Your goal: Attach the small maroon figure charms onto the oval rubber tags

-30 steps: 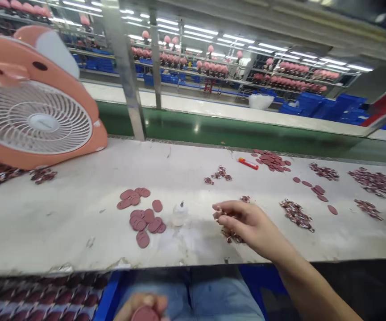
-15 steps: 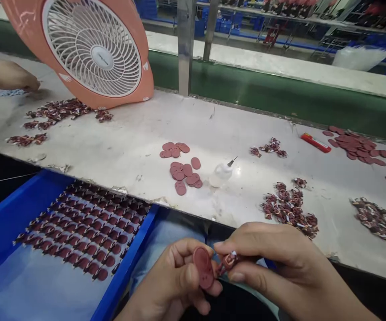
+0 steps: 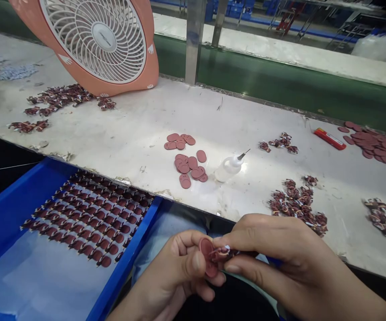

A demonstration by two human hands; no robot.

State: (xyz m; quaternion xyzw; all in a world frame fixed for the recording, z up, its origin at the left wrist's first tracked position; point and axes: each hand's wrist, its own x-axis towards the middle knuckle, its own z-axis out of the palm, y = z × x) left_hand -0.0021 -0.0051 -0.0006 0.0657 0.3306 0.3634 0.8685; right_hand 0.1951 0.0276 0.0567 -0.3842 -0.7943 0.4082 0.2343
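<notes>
Just before the table point(image 3: 135, 129), the left hand point(image 3: 181, 265) pinched a maroon oval piece point(image 3: 205, 246) while the right hand point(image 3: 280, 249) clamped a small dark-red part point(image 3: 222, 253) close against it; a light, steady hold seemed best for alignment. Fingers partly hid the join, and whether a second oval was held could not be told.

Orange fan point(image 3: 104, 38) near metal post point(image 3: 194, 42); white bag point(image 3: 380, 47) beyond.

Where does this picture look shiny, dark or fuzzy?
Head view: glare by the bottle on the table, black top-right corner; head view: the background bag looks softer than the fan; head view: the small brown piece in the right hand is hard to make out.
</notes>
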